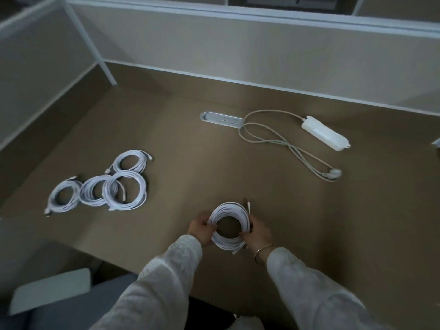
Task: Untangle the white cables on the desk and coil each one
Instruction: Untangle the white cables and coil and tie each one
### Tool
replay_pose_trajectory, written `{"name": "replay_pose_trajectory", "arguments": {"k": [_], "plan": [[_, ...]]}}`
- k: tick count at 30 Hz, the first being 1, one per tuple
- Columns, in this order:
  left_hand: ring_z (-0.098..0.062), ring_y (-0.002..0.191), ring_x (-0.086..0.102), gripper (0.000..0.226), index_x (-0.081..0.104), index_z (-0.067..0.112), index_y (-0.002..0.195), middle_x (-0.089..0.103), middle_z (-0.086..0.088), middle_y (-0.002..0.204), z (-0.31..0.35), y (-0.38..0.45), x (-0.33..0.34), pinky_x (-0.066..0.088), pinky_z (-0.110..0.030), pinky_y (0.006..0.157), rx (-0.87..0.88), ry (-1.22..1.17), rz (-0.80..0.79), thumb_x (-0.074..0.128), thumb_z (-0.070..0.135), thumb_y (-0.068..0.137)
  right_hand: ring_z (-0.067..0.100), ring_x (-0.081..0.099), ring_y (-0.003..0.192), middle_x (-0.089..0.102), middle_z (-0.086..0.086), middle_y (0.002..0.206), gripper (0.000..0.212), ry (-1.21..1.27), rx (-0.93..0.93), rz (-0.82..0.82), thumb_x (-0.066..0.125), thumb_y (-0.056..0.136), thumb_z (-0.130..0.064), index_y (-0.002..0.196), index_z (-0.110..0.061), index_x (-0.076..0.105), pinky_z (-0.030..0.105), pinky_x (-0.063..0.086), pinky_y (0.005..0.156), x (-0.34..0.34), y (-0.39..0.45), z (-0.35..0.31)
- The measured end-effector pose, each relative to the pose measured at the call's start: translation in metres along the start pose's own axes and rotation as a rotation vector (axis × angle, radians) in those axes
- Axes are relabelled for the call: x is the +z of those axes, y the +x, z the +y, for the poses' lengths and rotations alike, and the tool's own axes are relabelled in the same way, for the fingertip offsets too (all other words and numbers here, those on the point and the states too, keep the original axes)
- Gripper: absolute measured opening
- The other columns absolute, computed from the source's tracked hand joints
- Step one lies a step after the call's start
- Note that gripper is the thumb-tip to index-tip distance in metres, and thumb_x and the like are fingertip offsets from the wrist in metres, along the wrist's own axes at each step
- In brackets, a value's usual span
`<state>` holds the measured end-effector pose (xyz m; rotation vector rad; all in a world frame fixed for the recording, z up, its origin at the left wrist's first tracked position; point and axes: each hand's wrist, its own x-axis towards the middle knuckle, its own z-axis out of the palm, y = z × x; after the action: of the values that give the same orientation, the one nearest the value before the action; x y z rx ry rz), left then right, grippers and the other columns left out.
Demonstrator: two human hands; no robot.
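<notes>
A coiled white cable [229, 225] sat near the front middle of the brown desk [238, 167], wound into a neat ring with one plug end sticking up at its far right side. Both hands were on it. The left hand [201, 231] gripped the ring's left side, fingers curled over the strands; the right hand [256, 233] gripped the right side in the same way, its thumb hooked over the loops. Whether the coil rested on the desk or was held just above it could not be told. A thin gold bangle [262, 252] circled the right wrist, and both arms wore pale, loosely textured sleeves [166, 282].

Well to the left lay four finished coils [104, 186] of white cable in a loose cluster: one farther back, two overlapping in the middle, one at the near left, each with a short plug end poking out.

Toward the back of the desk a grey socket panel [222, 119] was set into the surface. Just right of it a white power strip [325, 133] lay at a slant, its pale cord [269, 139] looping loosely across the desk to a white plug [333, 173] lying nearer the right side.

Low beige partition walls [238, 51] with white trim closed off the desk at the back and left. At the lower left, beside the desk, a white boxy object [52, 290] showed dimly, too blurred to name
</notes>
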<state>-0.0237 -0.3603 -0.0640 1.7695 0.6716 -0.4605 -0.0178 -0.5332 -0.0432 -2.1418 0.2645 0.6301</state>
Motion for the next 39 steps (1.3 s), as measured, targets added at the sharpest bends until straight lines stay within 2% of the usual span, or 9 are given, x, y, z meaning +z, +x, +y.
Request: {"name": "replay_pose_trajectory", "arguments": {"k": [6, 11, 15, 18, 21, 26, 31, 36, 39], "plan": [[-0.036, 0.095, 0.067, 0.031, 0.066, 0.017, 0.097, 0.07, -0.019, 0.099, -0.061, 0.04, -0.088, 0.052, -0.058, 0.087, -0.07, -0.103, 0.046, 0.069, 0.012, 0.067, 0.026, 0.059, 0.112, 0.065, 0.008, 0.116, 0.042, -0.021, -0.046, -0.108, 0.063, 0.083, -0.007, 0.123, -0.015, 0.058, 0.029, 0.044, 0.094, 0.071, 0.001, -0.061], [-0.033, 0.096, 0.066, 0.024, 0.068, 0.014, 0.103, 0.07, -0.016, 0.1, -0.059, 0.036, -0.158, 0.052, -0.052, 0.09, -0.076, -0.125, 0.13, 0.065, 0.003, 0.082, 0.027, 0.058, 0.114, 0.065, 0.007, 0.117, 0.046, -0.047, -0.066, -0.207, 0.066, 0.076, -0.009, 0.121, -0.018, 0.057, 0.04, 0.045, 0.1, 0.134, 0.013, -0.1], [-0.023, 0.086, 0.062, 0.009, 0.073, 0.013, 0.084, 0.069, -0.011, 0.082, -0.053, 0.033, -0.2, 0.052, -0.045, 0.088, -0.156, -0.229, 0.161, 0.066, 0.011, 0.088, 0.026, 0.058, 0.114, 0.065, 0.009, 0.118, 0.051, -0.097, -0.029, -0.259, 0.07, 0.077, -0.017, 0.125, -0.01, 0.054, 0.036, 0.045, 0.099, 0.169, 0.024, -0.125], [-0.023, 0.081, 0.058, 0.013, 0.071, 0.014, 0.068, 0.065, -0.006, 0.069, -0.051, 0.036, -0.229, 0.05, -0.04, 0.077, -0.236, -0.33, 0.192, 0.07, 0.016, 0.081, 0.029, 0.053, 0.117, 0.059, 0.011, 0.124, 0.061, -0.286, -0.007, -0.077, 0.066, 0.08, -0.042, 0.128, -0.009, 0.05, 0.032, 0.04, 0.096, 0.182, 0.035, -0.146], [-0.024, 0.075, 0.056, 0.015, 0.062, 0.015, 0.074, 0.061, -0.009, 0.078, -0.051, 0.046, -0.257, 0.049, -0.034, 0.064, -0.274, -0.311, 0.28, 0.065, 0.021, 0.087, 0.032, 0.05, 0.118, 0.055, 0.015, 0.125, 0.047, -0.344, -0.084, 0.067, 0.06, 0.087, -0.036, 0.123, -0.006, 0.053, 0.036, 0.04, 0.096, 0.192, 0.049, -0.174], [-0.03, 0.092, 0.06, 0.029, 0.065, 0.003, 0.103, 0.064, -0.015, 0.097, -0.058, 0.075, -0.285, 0.051, -0.052, 0.092, -0.197, -0.318, 0.287, 0.063, 0.025, 0.084, 0.029, 0.053, 0.121, 0.059, 0.01, 0.128, 0.046, -0.234, -0.074, -0.102, 0.06, 0.087, -0.02, 0.13, -0.007, 0.051, 0.036, 0.04, 0.102, 0.211, 0.075, -0.205], [-0.035, 0.094, 0.067, 0.005, 0.071, 0.015, 0.081, 0.072, -0.016, 0.093, -0.07, 0.094, -0.292, 0.052, -0.054, 0.091, -0.275, -0.432, 0.234, 0.07, 0.018, 0.085, 0.025, 0.057, 0.116, 0.064, -0.001, 0.121, 0.039, -0.282, -0.04, -0.217, 0.056, 0.08, -0.034, 0.119, -0.027, 0.057, 0.04, 0.042, 0.101, 0.228, 0.097, -0.208], [-0.025, 0.07, 0.064, 0.01, 0.058, 0.006, 0.09, 0.064, -0.012, 0.084, -0.043, 0.082, -0.292, 0.059, -0.038, 0.063, -0.197, -0.45, 0.244, 0.067, 0.007, 0.087, 0.026, 0.063, 0.098, 0.069, 0.004, 0.103, 0.027, -0.125, -0.045, -0.215, 0.065, 0.083, -0.023, 0.108, -0.013, 0.065, 0.041, 0.048, 0.093, 0.233, 0.1, -0.222], [-0.023, 0.069, 0.065, 0.01, 0.057, 0.005, 0.088, 0.063, -0.016, 0.088, -0.026, 0.071, -0.29, 0.06, -0.037, 0.063, -0.114, -0.46, 0.234, 0.067, 0.004, 0.087, 0.024, 0.062, 0.095, 0.067, 0.007, 0.1, 0.03, 0.003, -0.036, -0.06, 0.07, 0.083, -0.023, 0.109, -0.009, 0.064, 0.036, 0.048, 0.09, 0.221, 0.097, -0.232]]}}
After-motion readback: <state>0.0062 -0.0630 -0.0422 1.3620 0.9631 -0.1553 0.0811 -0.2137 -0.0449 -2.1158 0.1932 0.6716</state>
